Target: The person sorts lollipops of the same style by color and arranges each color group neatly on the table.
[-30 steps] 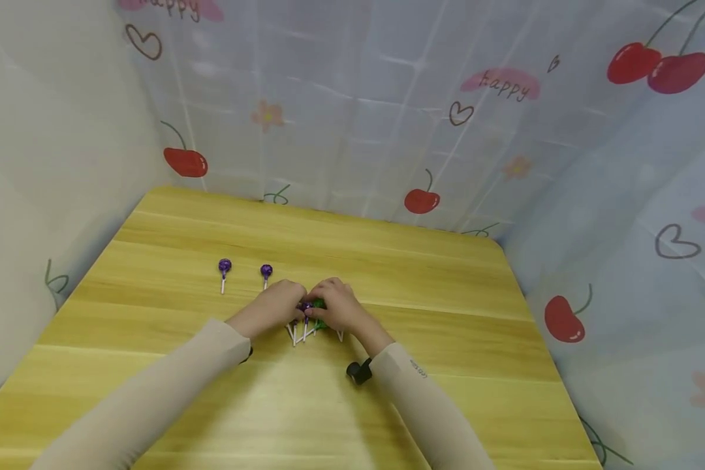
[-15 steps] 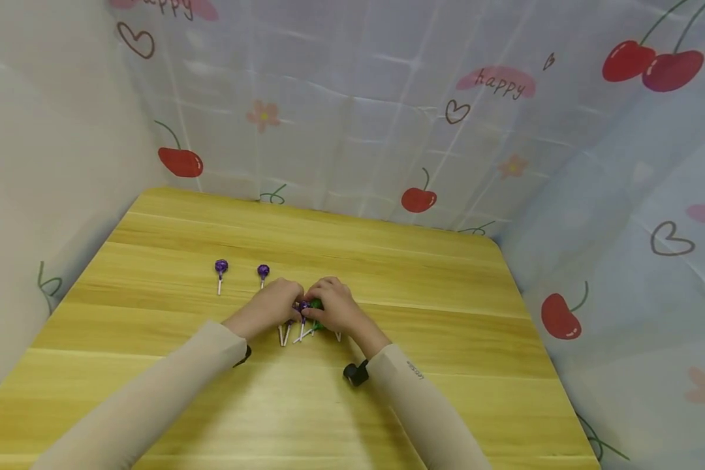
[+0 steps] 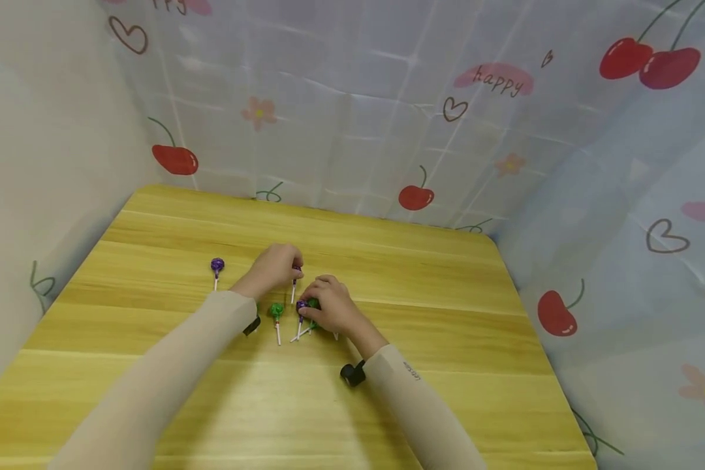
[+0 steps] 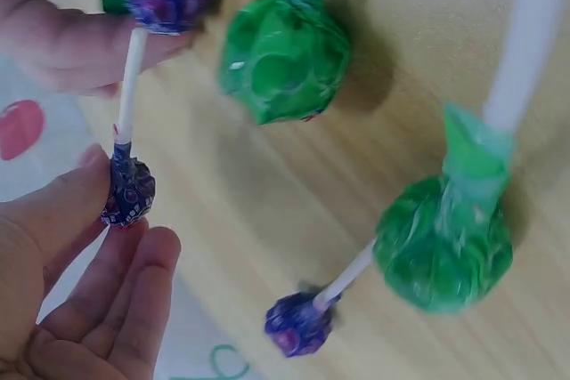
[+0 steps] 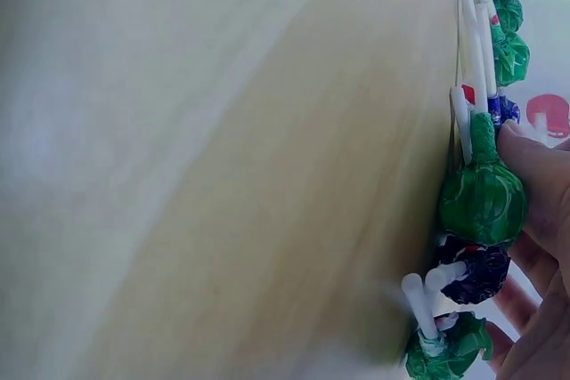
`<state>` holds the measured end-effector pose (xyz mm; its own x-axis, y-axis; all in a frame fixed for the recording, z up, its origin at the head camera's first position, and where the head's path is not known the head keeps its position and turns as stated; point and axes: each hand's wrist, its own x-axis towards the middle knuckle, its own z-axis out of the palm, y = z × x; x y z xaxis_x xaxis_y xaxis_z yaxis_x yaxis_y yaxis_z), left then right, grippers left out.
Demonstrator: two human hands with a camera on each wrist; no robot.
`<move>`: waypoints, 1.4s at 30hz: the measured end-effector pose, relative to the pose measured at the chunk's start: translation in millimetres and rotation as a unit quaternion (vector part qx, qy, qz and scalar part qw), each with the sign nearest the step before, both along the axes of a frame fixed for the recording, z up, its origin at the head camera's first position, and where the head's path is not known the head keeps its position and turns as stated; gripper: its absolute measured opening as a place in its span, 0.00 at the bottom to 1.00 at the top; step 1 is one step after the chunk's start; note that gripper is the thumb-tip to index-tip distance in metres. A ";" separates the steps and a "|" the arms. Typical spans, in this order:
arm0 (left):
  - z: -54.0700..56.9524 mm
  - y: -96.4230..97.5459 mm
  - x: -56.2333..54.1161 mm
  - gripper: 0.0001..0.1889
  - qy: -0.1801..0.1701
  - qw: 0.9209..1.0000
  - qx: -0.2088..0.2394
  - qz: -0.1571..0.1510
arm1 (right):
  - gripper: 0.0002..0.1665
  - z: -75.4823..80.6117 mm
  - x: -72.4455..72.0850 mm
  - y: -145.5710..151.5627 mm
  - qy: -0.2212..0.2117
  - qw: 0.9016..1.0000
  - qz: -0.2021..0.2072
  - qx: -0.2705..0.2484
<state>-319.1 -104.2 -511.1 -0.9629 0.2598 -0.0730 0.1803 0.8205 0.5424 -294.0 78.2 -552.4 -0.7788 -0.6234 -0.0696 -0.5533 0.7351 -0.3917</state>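
My left hand point(image 3: 275, 266) pinches a purple-wrapped lollipop point(image 4: 132, 191) by its round head, its white stick point(image 3: 294, 292) hanging toward me in the head view. Below that hand a green lollipop point(image 3: 277, 310) lies on the table. The left wrist view shows another green one point(image 4: 445, 242) and a purple one point(image 4: 298, 325) near the hand. My right hand point(image 3: 333, 303) curls over a cluster of lollipops, thumb and fingers on a purple lollipop point(image 3: 301, 306). Green lollipops point(image 5: 484, 202) sit beside its fingers, partly hidden from the head view.
A single purple lollipop point(image 3: 217, 264) lies at the left of the wooden table point(image 3: 423, 391). Patterned curtain point(image 3: 352, 117) hangs behind the table's far edge and along its right side. Black wrist cameras point(image 3: 352, 374) are strapped under the sleeves.
The left hand has left the cluster and moved toward the back of the table, carrying a purple lollipop. A green lollipop has come into sight below it. The right hand stays nearly in place.
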 end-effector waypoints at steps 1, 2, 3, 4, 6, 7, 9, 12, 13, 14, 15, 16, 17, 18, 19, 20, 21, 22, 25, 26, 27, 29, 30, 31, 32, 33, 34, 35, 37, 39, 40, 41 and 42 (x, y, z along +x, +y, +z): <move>-2.1 0.9 -2.6 0.07 -0.002 1.000 0.000 0.001 | 0.12 0.4 0.0 0.0 -0.001 1.000 0.000 0.000; -4.2 1.8 -4.8 0.08 -0.005 1.000 0.000 0.001 | 0.12 1.0 0.0 0.0 -0.003 1.000 0.000 -0.001; -6.0 2.5 -6.5 0.08 -0.007 1.000 -0.001 0.002 | 0.12 1.3 0.1 -0.1 -0.002 1.000 0.000 0.000; -7.7 3.2 -7.9 0.08 -0.011 1.000 -0.002 0.002 | 0.12 1.5 0.1 -0.1 -0.003 1.000 0.000 -0.001; -10.4 3.9 -9.6 0.07 -0.017 1.000 -0.005 0.001 | 0.12 1.2 0.0 -0.2 0.000 1.000 0.001 0.001; -11.7 4.3 -10.3 0.07 -0.021 1.000 -0.009 0.000 | 0.12 0.5 -0.2 -0.1 0.003 1.000 0.002 0.002; -13.3 4.6 -10.4 0.06 -0.032 0.999 -0.013 -0.001 | 0.12 0.1 -0.3 -0.1 0.006 1.000 0.002 0.002; -14.2 4.9 -10.0 0.06 -0.048 0.999 -0.014 -0.004 | 0.12 -0.4 -0.6 0.7 0.006 1.000 0.000 0.002; -14.3 4.2 -9.2 0.06 -0.052 0.999 -0.014 -0.005 | 0.12 -0.6 -0.2 0.2 0.005 1.000 -0.001 0.002; -14.1 3.7 -8.6 0.06 -0.057 0.998 -0.012 -0.006 | 0.12 -0.6 0.2 -0.2 0.004 1.000 -0.003 0.003; -14.1 3.5 -8.2 0.07 -0.058 0.998 -0.012 -0.007 | 0.12 -0.1 0.7 -0.4 0.003 1.000 -0.004 0.004; -14.3 3.5 -7.9 0.07 -0.059 0.998 -0.010 -0.008 | 0.12 0.2 1.3 -0.6 0.003 1.000 -0.004 0.006; -14.7 3.4 -7.8 0.07 -0.061 0.998 -0.009 -0.008 | 0.12 0.4 1.6 -0.8 0.002 1.000 -0.005 0.007; -15.0 3.2 -7.6 0.07 -0.063 0.998 -0.008 -0.009 | 0.12 0.6 2.0 -1.0 0.001 1.000 -0.006 0.007; -15.6 3.0 -7.6 0.07 -0.064 0.998 -0.007 -0.009 | 0.12 0.5 2.1 -1.1 0.001 1.000 -0.005 0.009; -16.2 2.8 -7.7 0.07 -0.065 0.998 -0.005 -0.009 | 0.12 1.0 2.2 -1.1 -0.001 1.000 -0.002 0.010; -16.5 2.4 -7.4 0.07 -0.066 0.998 -0.003 -0.008 | 0.12 1.6 1.8 -0.9 -0.003 1.000 0.001 0.010; -17.0 1.8 -7.4 0.08 -0.068 0.998 -0.002 -0.007 | 0.12 2.1 0.9 -0.7 -0.006 1.000 0.005 0.011; -16.9 1.4 -7.9 0.09 -0.072 0.997 0.000 -0.006 | 0.12 9.1 -3.6 1.3 -0.023 1.000 0.016 0.001; -16.4 1.7 -8.4 0.09 -0.072 0.997 0.000 -0.006 | 0.12 13.0 -6.4 2.3 -0.029 0.999 0.018 -0.007; -15.9 2.0 -8.7 0.09 -0.073 0.997 -0.001 -0.005 | 0.13 16.3 -9.7 3.8 -0.036 0.999 0.016 -0.017; -15.8 2.4 -9.7 0.10 -0.072 0.997 0.001 -0.002 | 0.14 24.2 -17.1 6.8 -0.052 0.998 0.004 -0.043; -16.0 2.5 -10.2 0.10 -0.072 0.997 0.003 -0.001 | 0.15 27.4 -21.6 8.8 -0.060 0.997 -0.007 -0.056; -16.0 2.7 -10.5 0.10 -0.070 0.998 0.005 0.000 | 0.16 30.0 -26.7 10.6 -0.066 0.995 -0.019 -0.070; -16.3 2.9 -10.9 0.10 -0.069 0.998 0.007 0.000 | 0.16 32.6 -31.6 13.0 -0.071 0.994 -0.032 -0.083; -16.5 3.2 -11.1 0.10 -0.068 0.998 0.008 0.000 | 0.16 34.0 -36.5 15.4 -0.074 0.992 -0.048 -0.091; -16.8 3.5 -11.3 0.10 -0.066 0.998 0.009 -0.001 | 0.17 35.2 -41.4 17.6 -0.072 0.991 -0.062 -0.098; -17.5 3.8 -11.9 0.11 -0.065 0.998 0.009 -0.002 | 0.16 35.1 -46.3 19.8 -0.069 0.990 -0.075 -0.100; -18.4 4.5 -12.3 0.11 -0.061 0.998 0.007 -0.002 | 0.16 34.0 -55.3 23.3 -0.058 0.989 -0.092 -0.098; -18.7 5.2 -12.6 0.11 -0.060 0.998 0.003 -0.003 | 0.16 30.6 -62.3 25.9 -0.048 0.989 -0.108 -0.088; -18.8 5.4 -12.7 0.11 -0.060 0.998 0.000 -0.002 | 0.16 28.8 -64.8 26.7 -0.046 0.989 -0.112 -0.083; -18.8 5.6 -12.7 0.11 -0.060 0.998 -0.002 -0.002 | 0.16 27.0 -66.8 27.2 -0.048 0.989 -0.117 -0.079; -18.4 6.1 -12.3 0.11 -0.061 0.998 -0.003 -0.001 | 0.16 25.0 -68.4 27.3 -0.050 0.989 -0.120 -0.077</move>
<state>-331.4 -98.1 -529.4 -0.9461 0.2617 -0.1906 0.1162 0.8239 0.5546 -362.3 105.6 -527.4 -0.8996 -0.4306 -0.0726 -0.3232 0.7684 -0.5524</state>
